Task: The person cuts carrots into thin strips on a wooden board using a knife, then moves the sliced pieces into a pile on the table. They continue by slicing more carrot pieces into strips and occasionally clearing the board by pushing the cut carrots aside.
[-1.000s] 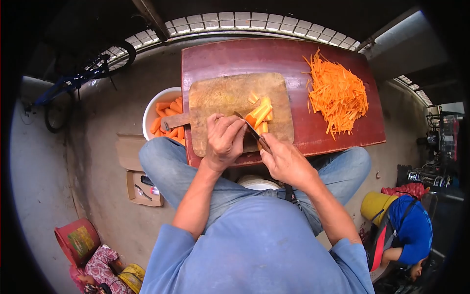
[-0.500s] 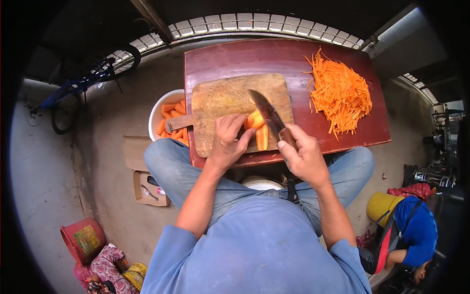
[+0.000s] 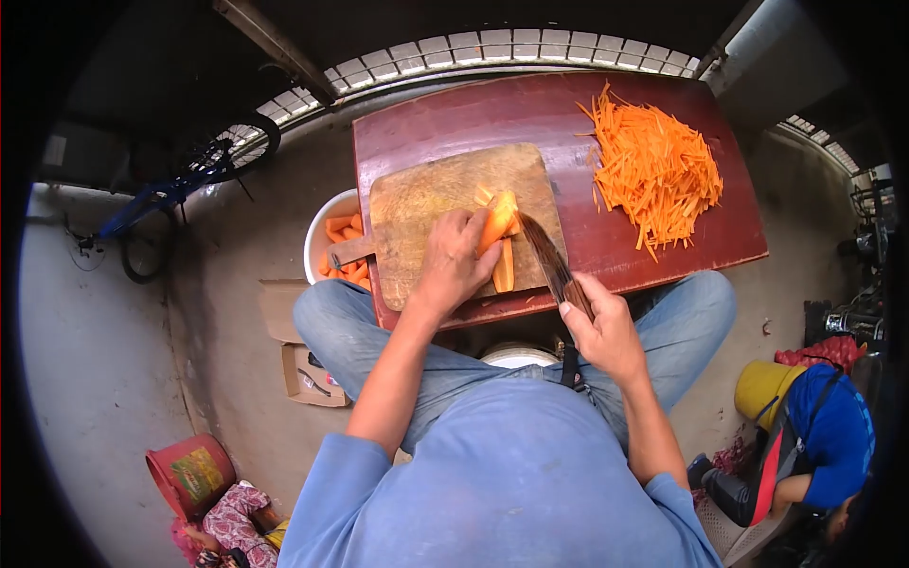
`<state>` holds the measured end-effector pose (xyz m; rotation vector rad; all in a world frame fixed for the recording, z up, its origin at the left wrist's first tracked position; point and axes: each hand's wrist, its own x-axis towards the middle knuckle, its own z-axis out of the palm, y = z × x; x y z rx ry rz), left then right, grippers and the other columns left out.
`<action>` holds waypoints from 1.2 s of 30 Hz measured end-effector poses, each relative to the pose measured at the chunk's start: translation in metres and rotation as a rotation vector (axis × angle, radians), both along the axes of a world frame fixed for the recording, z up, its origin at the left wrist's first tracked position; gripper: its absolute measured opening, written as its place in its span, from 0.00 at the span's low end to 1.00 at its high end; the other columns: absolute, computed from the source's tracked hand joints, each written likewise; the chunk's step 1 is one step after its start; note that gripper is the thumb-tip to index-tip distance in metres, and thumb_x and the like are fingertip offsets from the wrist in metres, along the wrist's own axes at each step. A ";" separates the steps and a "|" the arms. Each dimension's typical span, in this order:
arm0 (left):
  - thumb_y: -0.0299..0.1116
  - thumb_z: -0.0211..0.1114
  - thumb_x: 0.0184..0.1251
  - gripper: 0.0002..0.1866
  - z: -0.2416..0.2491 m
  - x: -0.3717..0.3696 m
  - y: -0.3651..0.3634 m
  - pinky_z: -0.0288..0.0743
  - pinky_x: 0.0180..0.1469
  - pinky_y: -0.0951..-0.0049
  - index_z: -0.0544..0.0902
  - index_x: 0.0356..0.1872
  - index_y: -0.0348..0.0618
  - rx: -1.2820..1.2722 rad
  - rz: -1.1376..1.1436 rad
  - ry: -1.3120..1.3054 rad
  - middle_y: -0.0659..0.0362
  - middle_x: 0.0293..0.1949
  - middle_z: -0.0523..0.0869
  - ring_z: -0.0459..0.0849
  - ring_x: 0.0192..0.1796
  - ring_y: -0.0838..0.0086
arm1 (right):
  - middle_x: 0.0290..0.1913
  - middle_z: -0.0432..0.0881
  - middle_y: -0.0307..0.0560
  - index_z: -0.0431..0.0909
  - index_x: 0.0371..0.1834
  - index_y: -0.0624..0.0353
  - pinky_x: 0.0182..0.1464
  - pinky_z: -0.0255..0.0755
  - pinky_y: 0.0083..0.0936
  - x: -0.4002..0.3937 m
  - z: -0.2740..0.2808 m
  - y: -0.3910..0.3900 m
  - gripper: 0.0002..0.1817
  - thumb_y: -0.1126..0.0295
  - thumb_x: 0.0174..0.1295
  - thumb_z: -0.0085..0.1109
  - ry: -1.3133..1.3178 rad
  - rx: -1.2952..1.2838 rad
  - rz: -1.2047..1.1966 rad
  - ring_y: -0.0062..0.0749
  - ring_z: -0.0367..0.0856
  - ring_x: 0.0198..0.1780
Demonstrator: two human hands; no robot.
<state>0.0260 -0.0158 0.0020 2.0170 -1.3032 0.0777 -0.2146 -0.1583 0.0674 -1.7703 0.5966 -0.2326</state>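
My left hand [image 3: 453,257] is closed on a cut carrot [image 3: 498,222] over the wooden cutting board [image 3: 417,204]. A flat cut face shows at the carrot's far end. Beside my thumb, a carrot slice [image 3: 505,267] lies on the board. The handle of a broad-bladed knife [image 3: 543,254] is gripped in my right hand [image 3: 604,329], and its tip is close to the right side of the carrot. A small cut piece lies just beyond the carrot, partly hidden by it.
On the red table [image 3: 454,118], a heap of carrot strips [image 3: 658,175] lies at the right. A white tub [image 3: 317,227] of carrots stands left of the table. People sit at both lower sides, near a red bucket [image 3: 189,473] and a yellow bucket [image 3: 765,388].
The carrot in my left hand has tipped so its cut end points up and away. My right hand has drawn the knife down and right, off the carrot's top. The view has shifted slightly.
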 end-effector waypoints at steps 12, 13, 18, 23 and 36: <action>0.34 0.81 0.61 0.21 0.002 0.027 0.029 0.83 0.62 0.49 0.90 0.52 0.33 0.087 0.117 0.087 0.41 0.49 0.88 0.87 0.56 0.43 | 0.40 0.88 0.67 0.80 0.57 0.63 0.45 0.80 0.56 -0.012 0.028 -0.023 0.14 0.69 0.73 0.66 0.137 -0.128 0.515 0.71 0.89 0.44; 0.34 0.82 0.61 0.21 0.019 0.020 0.033 0.83 0.60 0.48 0.90 0.51 0.32 0.138 0.199 0.173 0.41 0.47 0.89 0.88 0.55 0.43 | 0.40 0.88 0.67 0.80 0.55 0.63 0.45 0.80 0.56 -0.005 0.023 -0.028 0.13 0.68 0.73 0.66 0.104 -0.155 0.558 0.71 0.89 0.45; 0.35 0.83 0.59 0.21 0.021 -0.003 0.069 0.84 0.56 0.49 0.91 0.49 0.32 0.132 0.311 0.331 0.41 0.45 0.90 0.90 0.50 0.44 | 0.36 0.86 0.63 0.83 0.48 0.60 0.45 0.82 0.52 0.041 0.024 -0.079 0.11 0.65 0.72 0.66 0.155 -0.170 0.699 0.64 0.88 0.40; 0.36 0.83 0.59 0.20 0.011 -0.027 0.064 0.85 0.53 0.48 0.92 0.47 0.32 0.109 0.343 0.231 0.41 0.43 0.90 0.91 0.47 0.43 | 0.33 0.80 0.53 0.85 0.53 0.63 0.42 0.77 0.39 0.087 -0.003 -0.129 0.13 0.67 0.71 0.68 0.147 -0.212 0.677 0.34 0.76 0.35; 0.26 0.88 0.58 0.42 0.006 -0.029 0.045 0.87 0.45 0.67 0.81 0.75 0.28 -0.024 0.165 0.632 0.50 0.48 0.88 0.89 0.44 0.68 | 0.40 0.86 0.70 0.80 0.58 0.70 0.48 0.80 0.50 0.036 0.024 -0.006 0.14 0.69 0.78 0.62 0.128 -0.044 0.212 0.66 0.87 0.42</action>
